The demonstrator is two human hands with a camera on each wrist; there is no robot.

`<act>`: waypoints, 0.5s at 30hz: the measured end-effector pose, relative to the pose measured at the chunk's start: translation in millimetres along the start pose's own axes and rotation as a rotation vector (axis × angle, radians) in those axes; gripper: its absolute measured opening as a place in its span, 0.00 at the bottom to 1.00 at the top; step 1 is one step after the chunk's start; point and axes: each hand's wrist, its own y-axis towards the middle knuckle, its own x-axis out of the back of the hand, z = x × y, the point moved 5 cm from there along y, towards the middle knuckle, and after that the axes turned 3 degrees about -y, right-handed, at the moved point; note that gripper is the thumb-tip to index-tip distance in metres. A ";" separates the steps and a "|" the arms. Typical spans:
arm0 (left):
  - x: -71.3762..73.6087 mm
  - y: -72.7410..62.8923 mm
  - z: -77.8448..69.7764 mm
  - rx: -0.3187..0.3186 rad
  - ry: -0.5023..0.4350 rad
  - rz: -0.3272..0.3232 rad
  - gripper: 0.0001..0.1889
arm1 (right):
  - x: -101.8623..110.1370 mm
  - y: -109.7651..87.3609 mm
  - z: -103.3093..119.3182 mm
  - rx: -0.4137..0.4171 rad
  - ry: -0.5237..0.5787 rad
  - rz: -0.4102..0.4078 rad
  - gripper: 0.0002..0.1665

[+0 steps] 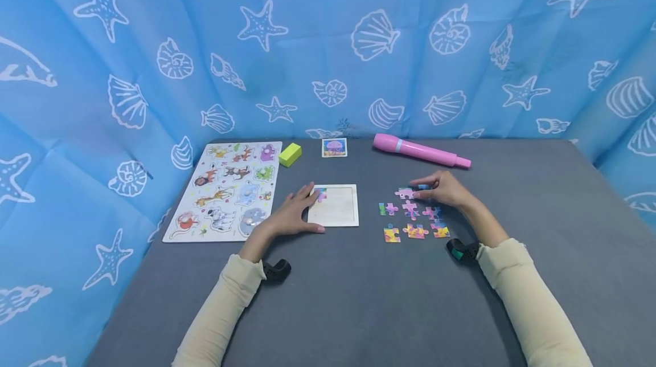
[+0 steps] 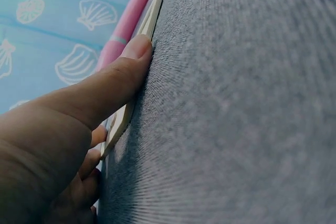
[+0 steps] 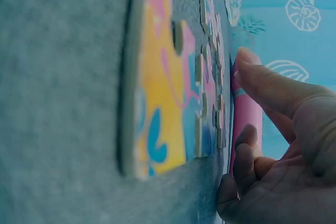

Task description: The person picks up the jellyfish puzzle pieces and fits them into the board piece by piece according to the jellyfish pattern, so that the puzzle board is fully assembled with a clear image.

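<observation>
My left hand (image 1: 293,213) lies spread at the left side of a shallow square wooden puzzle tray (image 1: 333,224). Its thumb (image 2: 137,48) is at the tray's near edge, the other fingers at the far left corner. In that corner sits one colourful jigsaw piece (image 1: 322,195). Over the far edge of a group of loose jigsaw pieces hovers my right hand (image 1: 447,189), thumb and forefinger apart. A pink piece (image 1: 405,193) is right beside its fingertips, and a blue piece (image 1: 423,187) shows between them. In the right wrist view, a yellow-and-pink corner piece (image 3: 163,108) is closest.
An animal knob puzzle board (image 1: 205,224) lies at the left, a lime-green block (image 1: 290,155) off its far right corner. A small jellyfish picture card (image 1: 334,148) and a pink microphone-like stick (image 1: 425,151) lie along the back. Behind the grey table (image 1: 359,304) hangs a blue seashell curtain (image 1: 318,42).
</observation>
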 end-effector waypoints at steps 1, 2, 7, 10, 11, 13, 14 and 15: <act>0.2 -0.2 0.4 -0.004 0.000 -0.004 0.50 | -0.8 0.3 -0.4 0.005 0.001 0.006 0.22; 0.2 -0.4 0.5 -0.007 0.000 -0.006 0.50 | -1.4 0.6 -0.2 0.015 0.000 0.011 0.23; 0.1 -0.8 0.0 -0.014 0.000 -0.004 0.50 | -2.9 1.9 0.5 0.023 -0.033 0.002 0.23; 0.4 -1.2 -0.4 -0.012 -0.005 0.001 0.50 | -4.1 3.2 -1.4 0.013 -0.045 -0.009 0.22; 0.5 -1.3 -0.5 -0.012 -0.006 0.002 0.50 | -4.4 3.5 -2.1 0.005 -0.043 -0.014 0.22; 0.7 -1.1 -0.5 -0.014 -0.009 0.003 0.50 | -5.2 4.2 -3.4 -0.011 -0.043 -0.018 0.22; 0.7 -1.0 -0.5 -0.013 -0.011 0.005 0.50 | -5.4 4.4 -4.1 -0.021 -0.043 -0.020 0.22; 0.8 -0.9 -0.5 -0.013 -0.011 0.006 0.50 | -5.8 4.5 -4.7 -0.031 -0.044 -0.020 0.21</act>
